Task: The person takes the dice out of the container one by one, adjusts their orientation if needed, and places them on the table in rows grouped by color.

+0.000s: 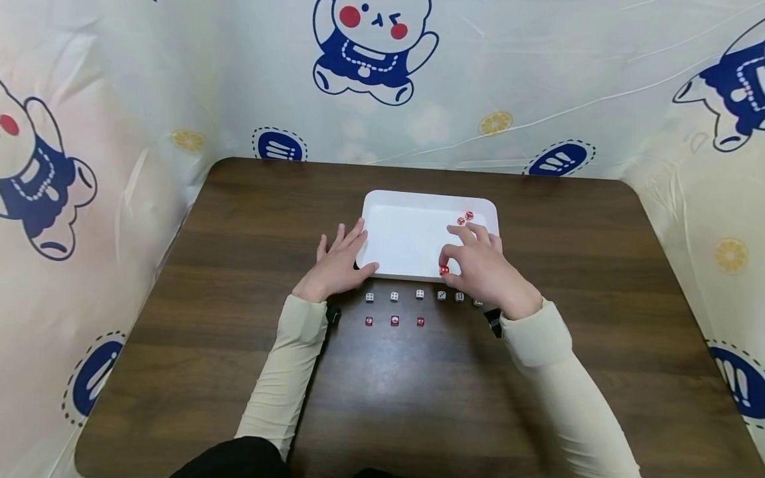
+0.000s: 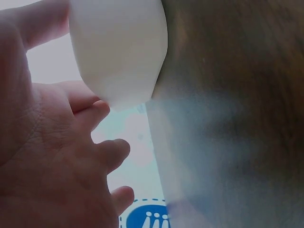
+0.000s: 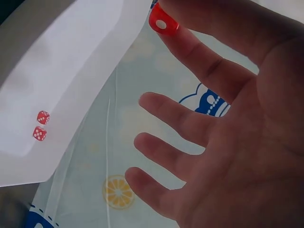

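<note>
My right hand (image 1: 481, 267) pinches a red die (image 3: 164, 21) between thumb and index finger, over the near right part of a white tray (image 1: 400, 236). Its other fingers are spread out. Two more red dice (image 3: 42, 126) lie inside the tray, near its far right corner. My left hand (image 1: 336, 269) rests against the tray's left end, fingers extended, with the thumb along the near rim. In the left wrist view, the tray's white corner (image 2: 118, 52) sits beside the thumb and index finger.
Several white dice (image 1: 394, 297) form a row on the brown table (image 1: 251, 219) just before the tray, the rightmost partly hidden by my right hand. Three red dice (image 1: 395, 321) make a second row nearer me. A printed curtain (image 1: 466, 79) surrounds the table.
</note>
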A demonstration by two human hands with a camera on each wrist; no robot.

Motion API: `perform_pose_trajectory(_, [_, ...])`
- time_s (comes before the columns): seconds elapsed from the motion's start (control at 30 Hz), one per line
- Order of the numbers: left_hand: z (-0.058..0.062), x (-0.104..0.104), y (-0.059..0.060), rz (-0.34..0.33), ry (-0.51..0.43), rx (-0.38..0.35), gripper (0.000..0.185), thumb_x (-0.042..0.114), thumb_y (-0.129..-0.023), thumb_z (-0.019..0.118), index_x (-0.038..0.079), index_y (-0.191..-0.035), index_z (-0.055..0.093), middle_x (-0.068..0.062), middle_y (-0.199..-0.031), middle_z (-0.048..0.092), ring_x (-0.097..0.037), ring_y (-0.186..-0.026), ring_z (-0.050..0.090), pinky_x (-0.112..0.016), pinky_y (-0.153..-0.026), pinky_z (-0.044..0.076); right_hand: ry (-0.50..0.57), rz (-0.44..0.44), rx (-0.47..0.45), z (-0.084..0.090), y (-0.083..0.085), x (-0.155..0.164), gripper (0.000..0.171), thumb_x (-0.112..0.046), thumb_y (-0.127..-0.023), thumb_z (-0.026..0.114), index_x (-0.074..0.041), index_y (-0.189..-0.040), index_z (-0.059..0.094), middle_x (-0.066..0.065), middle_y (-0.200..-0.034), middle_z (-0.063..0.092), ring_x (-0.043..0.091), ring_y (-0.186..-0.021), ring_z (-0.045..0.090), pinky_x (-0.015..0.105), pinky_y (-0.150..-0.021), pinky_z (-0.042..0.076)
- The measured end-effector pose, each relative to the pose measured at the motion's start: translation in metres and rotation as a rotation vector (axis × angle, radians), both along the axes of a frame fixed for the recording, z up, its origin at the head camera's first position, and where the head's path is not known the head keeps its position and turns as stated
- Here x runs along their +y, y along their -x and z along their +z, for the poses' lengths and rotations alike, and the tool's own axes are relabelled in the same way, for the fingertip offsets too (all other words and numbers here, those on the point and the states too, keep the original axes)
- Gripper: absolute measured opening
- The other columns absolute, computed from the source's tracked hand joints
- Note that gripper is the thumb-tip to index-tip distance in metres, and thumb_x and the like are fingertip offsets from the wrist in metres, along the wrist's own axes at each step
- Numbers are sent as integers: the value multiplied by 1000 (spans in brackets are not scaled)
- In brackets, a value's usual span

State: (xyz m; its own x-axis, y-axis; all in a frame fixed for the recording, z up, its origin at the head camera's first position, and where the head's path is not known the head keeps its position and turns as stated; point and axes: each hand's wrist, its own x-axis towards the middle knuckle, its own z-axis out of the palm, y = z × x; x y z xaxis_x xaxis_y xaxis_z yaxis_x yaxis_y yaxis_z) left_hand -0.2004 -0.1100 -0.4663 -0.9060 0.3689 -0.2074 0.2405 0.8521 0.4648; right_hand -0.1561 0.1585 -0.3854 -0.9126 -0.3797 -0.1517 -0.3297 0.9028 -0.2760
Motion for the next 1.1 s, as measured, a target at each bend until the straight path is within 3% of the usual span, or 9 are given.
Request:
perform_pose_trajectory(0.77, [-1,-1,0,3,-14,-4,78,53,-95,49,14,-155,20,6,-164,-2,-31,-151,-5,-62,-115,-7,86,29,-19,-19,-30,14,9,-23,-83,75,-19,-89,69,19,-149,41,44,-138,25,65,-103,22])
perform_pose_trajectory(1.1, [1,0,-1,5,-26,-3,77,51,-94,51,11,-154,22,4,-164,0,-33,-151,-3,-64,-114,-5,91,34,-6,-40,-40,14,12,-22,-82,76,-18,-91,70,19,-152,36,44,-139,24,63,-104,21])
